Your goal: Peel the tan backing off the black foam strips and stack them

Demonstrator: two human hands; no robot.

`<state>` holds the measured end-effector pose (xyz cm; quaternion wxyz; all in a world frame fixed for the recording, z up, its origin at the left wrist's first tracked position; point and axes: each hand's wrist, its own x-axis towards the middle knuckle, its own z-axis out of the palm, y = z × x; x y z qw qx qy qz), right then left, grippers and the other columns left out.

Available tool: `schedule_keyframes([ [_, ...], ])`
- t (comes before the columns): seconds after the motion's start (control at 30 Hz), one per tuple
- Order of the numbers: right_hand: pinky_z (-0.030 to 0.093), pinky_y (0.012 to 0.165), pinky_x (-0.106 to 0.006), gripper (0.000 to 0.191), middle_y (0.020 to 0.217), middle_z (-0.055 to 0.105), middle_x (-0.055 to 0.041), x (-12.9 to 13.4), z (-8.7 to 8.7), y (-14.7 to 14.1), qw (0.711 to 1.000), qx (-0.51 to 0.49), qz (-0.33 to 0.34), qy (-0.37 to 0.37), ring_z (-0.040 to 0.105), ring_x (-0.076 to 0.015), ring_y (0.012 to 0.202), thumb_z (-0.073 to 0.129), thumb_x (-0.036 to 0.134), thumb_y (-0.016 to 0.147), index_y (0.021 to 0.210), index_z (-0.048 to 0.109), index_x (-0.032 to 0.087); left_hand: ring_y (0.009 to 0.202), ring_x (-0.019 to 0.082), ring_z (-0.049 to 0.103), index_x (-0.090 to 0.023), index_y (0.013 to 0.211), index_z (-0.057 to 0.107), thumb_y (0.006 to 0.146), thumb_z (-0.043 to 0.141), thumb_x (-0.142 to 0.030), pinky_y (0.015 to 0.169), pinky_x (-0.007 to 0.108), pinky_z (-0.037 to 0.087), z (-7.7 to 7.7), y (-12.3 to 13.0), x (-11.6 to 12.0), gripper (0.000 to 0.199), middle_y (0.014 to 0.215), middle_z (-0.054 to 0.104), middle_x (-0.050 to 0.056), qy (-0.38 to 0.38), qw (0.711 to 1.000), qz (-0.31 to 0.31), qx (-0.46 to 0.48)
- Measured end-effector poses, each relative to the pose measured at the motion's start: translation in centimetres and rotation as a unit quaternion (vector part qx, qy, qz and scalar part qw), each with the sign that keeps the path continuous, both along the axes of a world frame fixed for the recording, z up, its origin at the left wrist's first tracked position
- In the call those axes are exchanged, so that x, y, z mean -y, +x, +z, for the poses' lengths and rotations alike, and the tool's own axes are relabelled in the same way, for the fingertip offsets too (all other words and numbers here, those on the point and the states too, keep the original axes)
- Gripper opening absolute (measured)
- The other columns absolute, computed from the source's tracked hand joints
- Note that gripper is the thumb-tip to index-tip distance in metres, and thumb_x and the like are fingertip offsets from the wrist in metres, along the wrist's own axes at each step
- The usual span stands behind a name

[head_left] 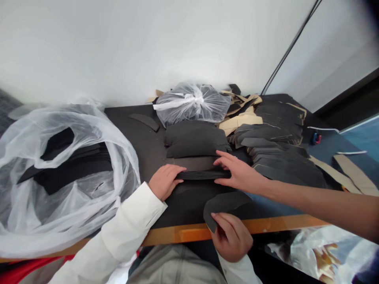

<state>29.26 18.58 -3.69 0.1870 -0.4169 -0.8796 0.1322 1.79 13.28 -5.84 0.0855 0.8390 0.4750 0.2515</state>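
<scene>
My left hand (164, 181), in a white sleeve, lies over the left end of a narrow black foam strip (203, 175) on the dark tabletop (139, 134). A co-worker's bare-armed hand (239, 173) holds the strip's right end from the right. At the table's front edge, my right hand (232, 236) grips a curved black foam piece (222, 206), with the lower part of my fingers below the edge. A flat stack of wider black pieces (195, 140) lies just beyond the strip.
A large open plastic bag (50, 134) holding black pieces lies at left. A knotted clear bag (192, 104) stands at the back. Piles of black and tan cut pieces (281, 165) fill the right side. An orange edge strip (189, 232) runs along the front.
</scene>
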Motion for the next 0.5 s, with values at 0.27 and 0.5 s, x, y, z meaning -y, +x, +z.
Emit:
schedule_keyframes([
  [0.27, 0.052, 0.093, -0.045, 0.034, 0.147, 0.043, -0.0144, -2.7, 1.7, 1.5, 0.989, 0.079, 0.048, -0.119, 0.063, -0.0276, 0.11, 0.071, 0.029, 0.075, 0.106, 0.059, 0.021, 0.099, 0.025, 0.06, -0.017, 0.122, 0.055, 0.097, 0.042, -0.034, 0.089, 0.041, 0.049, -0.5, 0.1, 0.2, 0.033, 0.109, 0.066, 0.012, -0.022, 0.997, 0.021, 0.07],
  [0.5, 0.051, 0.09, -0.04, 0.022, 0.105, 0.067, -0.0067, -4.6, 2.0, 1.8, 0.994, 0.045, 0.08, -0.059, 0.064, -0.0243, 0.1, 0.059, 0.036, 0.088, 0.104, 0.061, 0.022, 0.112, 0.025, 0.059, -0.019, 0.128, 0.054, 0.095, 0.048, -0.038, 0.1, 0.04, 0.045, 0.8, 0.7, 0.5, 0.039, 0.121, 0.064, 0.01, -0.117, 0.977, 0.069, 0.162],
])
